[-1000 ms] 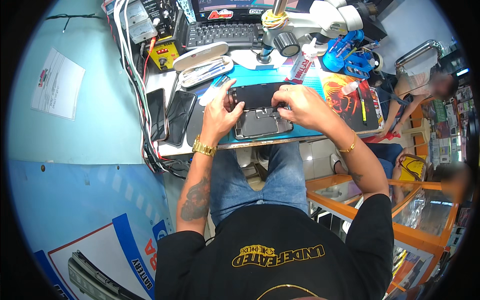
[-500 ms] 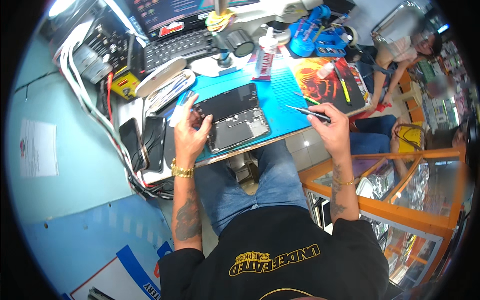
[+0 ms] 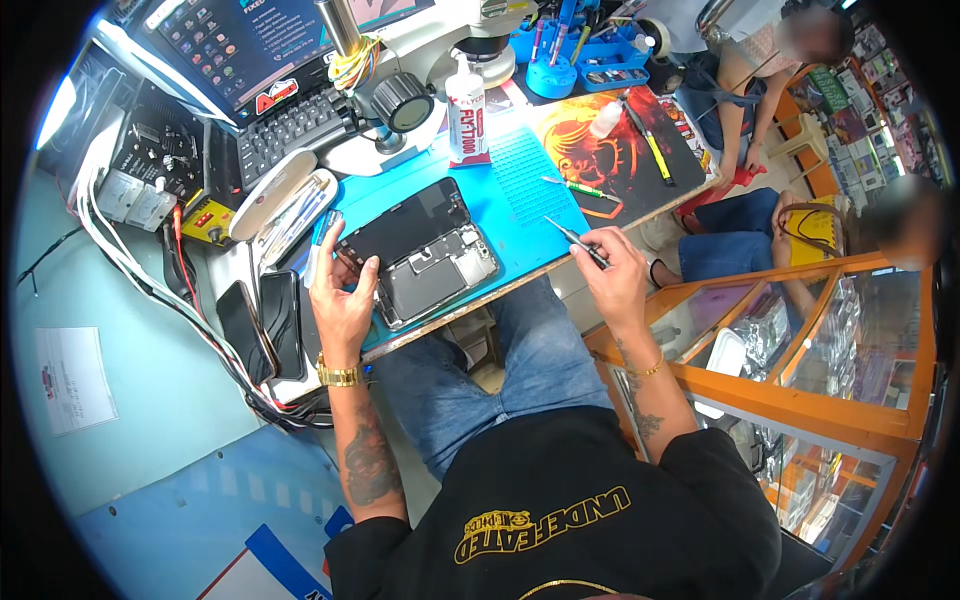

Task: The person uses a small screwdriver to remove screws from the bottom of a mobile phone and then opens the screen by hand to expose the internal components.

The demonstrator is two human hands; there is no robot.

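Observation:
An opened smartphone [image 3: 435, 275] lies on the blue work mat [image 3: 515, 250] near the table's front edge. Its dark screen [image 3: 405, 228] is folded away from the body on the far side, and the battery and circuit parts show. My left hand [image 3: 342, 305] grips the screen's left edge between thumb and fingers. To the right of the phone, my right hand [image 3: 615, 275] pinches a slim pointed tool [image 3: 572, 238] with a black handle. Its metal tip points toward the far left, above the mat and apart from the phone.
Behind the phone stand a white-and-red glue tube [image 3: 467, 115] and a microscope [image 3: 400, 103]. An open case of tools [image 3: 290, 205] and two dark phones [image 3: 247, 330] lie left. A green-handled tool [image 3: 580, 188] lies right, near a glass display case [image 3: 740, 380]. Another person [image 3: 740, 90] sits beyond.
My view has turned, so the bench sits further left in it. The pointed tool now slants more steeply in my right hand. My left hand stays at the phone.

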